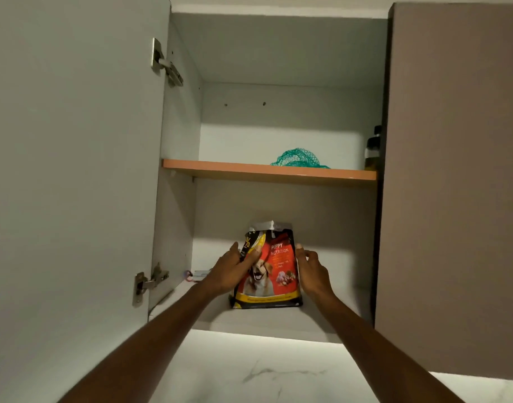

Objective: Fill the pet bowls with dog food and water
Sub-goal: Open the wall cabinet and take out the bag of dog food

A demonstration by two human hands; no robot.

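The task looks to be at its very start: the dog food bag (266,271) stands upright on the bottom shelf (330,312) of an open wall cupboard, low in the view at about six o'clock from the orange upper shelf (266,172), and both hands are on it. The left hand (231,270) grips the bag's left edge — thumb laid across the printed front at about ten o'clock on the dog picture, the other fingers going round behind. The right hand (312,270) is curled against the right edge at about three o'clock, fingertips touching the side; how far they wrap behind is hidden. The bag's top is crumpled and shows silver lining, so I judge it already opened, though I cannot tell how much food is inside. No pet bowls and no water source are in view, so nothing shows either bowl as filled. What is left, by my reading, is nearly everything — lift the bag out, carry it down to the bowls, pour the food, then fetch the water. On the upper shelf lie a green net (297,159) at about twelve o'clock from the bag and a dark bottle (373,149) at one o'clock, half hidden by the closed right door (453,184). The left door (75,170) stands open, and a pale marbled table (249,373) shows below.
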